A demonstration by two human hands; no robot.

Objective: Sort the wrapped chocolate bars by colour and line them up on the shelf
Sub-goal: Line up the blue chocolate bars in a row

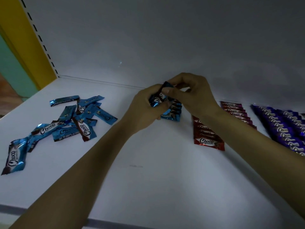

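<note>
On the white shelf [148, 162], a purple row [283, 128] lies far right, a red row [206, 134] beside it, and a loose blue pile [77, 119] at the left. Between them, just above a short blue row [171, 114], the left hand [145, 111] curls round a blue bar [156, 100]; the right hand [193, 93] pinches its top end.

The wide-angle head camera is looking forward and down at close range onto the white shelf [148, 179], facing its back wall [165, 38]; the yellow upright [24, 38] is framing the left edge.
</note>
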